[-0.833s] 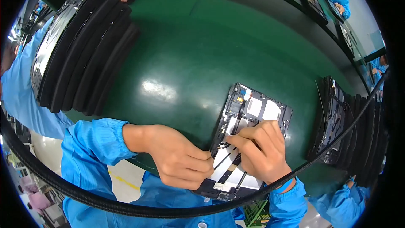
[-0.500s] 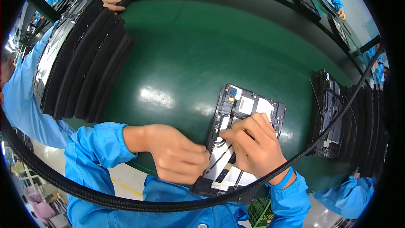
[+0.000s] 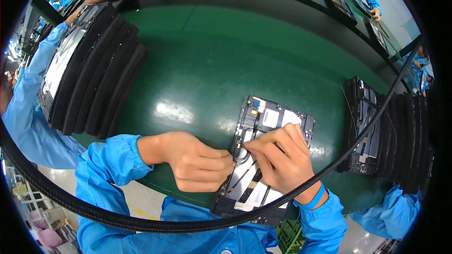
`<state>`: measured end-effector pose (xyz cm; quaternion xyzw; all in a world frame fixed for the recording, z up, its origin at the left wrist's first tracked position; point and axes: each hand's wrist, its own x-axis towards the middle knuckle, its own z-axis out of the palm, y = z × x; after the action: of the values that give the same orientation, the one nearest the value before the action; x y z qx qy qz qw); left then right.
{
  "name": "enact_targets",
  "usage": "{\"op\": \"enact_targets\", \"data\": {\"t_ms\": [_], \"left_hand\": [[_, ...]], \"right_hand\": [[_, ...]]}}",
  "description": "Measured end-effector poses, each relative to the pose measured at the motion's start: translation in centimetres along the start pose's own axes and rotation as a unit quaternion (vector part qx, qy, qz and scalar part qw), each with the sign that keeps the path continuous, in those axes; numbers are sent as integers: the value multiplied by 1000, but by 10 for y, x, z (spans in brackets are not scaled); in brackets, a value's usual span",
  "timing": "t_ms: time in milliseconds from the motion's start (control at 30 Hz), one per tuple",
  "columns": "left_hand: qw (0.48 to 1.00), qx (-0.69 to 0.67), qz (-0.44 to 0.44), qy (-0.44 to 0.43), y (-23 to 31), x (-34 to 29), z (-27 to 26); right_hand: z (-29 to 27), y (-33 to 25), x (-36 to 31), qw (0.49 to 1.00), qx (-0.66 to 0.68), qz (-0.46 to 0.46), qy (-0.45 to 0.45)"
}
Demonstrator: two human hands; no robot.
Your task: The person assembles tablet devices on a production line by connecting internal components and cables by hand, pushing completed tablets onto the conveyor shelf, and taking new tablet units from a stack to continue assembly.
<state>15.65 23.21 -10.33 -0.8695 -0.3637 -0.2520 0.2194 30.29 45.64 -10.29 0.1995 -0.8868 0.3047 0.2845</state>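
An opened electronic device (image 3: pixel 276 118), flat and black with silver-white panels and thin black cables inside, lies tilted on the green table near me. My left hand (image 3: pixel 200 163) is closed at its left edge, thumb and forefinger pressed together; whatever is between them is hidden. Over the middle of the device, my right hand (image 3: pixel 283 156) pinches with thumb and forefinger by the left-side row of parts. A black cable (image 3: pixel 242 159) loops just below those fingertips. I cannot make out what the right fingers hold.
A stack of black padded trays (image 3: pixel 96 73) with a device on top stands at the left, a co-worker's arm (image 3: pixel 28 77) beside it. At the right is another stack (image 3: pixel 398 136) with an opened device (image 3: pixel 365 127). A thick braided cable (image 3: pixel 188 226) crosses in front of me.
My left hand has risen slightly along the device's edge. The device has shifted slightly left. At the far left, the co-worker's hand and the device by it have moved away from the stack's far end.
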Motion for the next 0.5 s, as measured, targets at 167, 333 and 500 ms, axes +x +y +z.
{"op": "enact_targets", "data": {"t_ms": [167, 333, 500], "left_hand": [[1000, 5, -17, 0, 0, 0, 0], [999, -2, -34, 13, 0, 1, 1], [999, -36, -21, 6, -6, -4, 5]], "right_hand": [[1, 2, -1, 1000, -8, 7, -1], [1, 2, 0, 1000, -12, 5, 1], [-2, 3, 6, 999, 39, 35, -3]]}}
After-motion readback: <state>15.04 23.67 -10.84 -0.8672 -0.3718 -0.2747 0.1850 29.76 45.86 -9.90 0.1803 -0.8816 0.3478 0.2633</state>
